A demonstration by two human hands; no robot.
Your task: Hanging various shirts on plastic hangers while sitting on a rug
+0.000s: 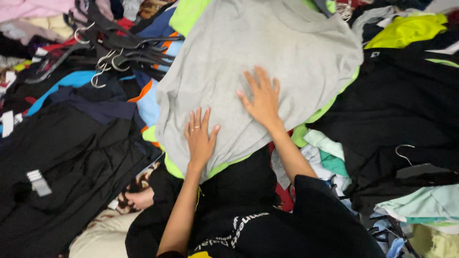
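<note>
A grey shirt lies spread flat on a lime-green garment in the middle of a heap of clothes. My left hand rests flat on the grey shirt's near edge, fingers apart, a ring on one finger. My right hand presses flat on the shirt's middle, fingers spread. Neither hand grips anything. A black garment with white lettering lies over my lap below the shirt.
Several black hangers with metal hooks lie at the upper left. Black clothes cover the left and right. A yellow-green garment is at the upper right, mint-green cloth at the lower right. A bare foot shows lower left.
</note>
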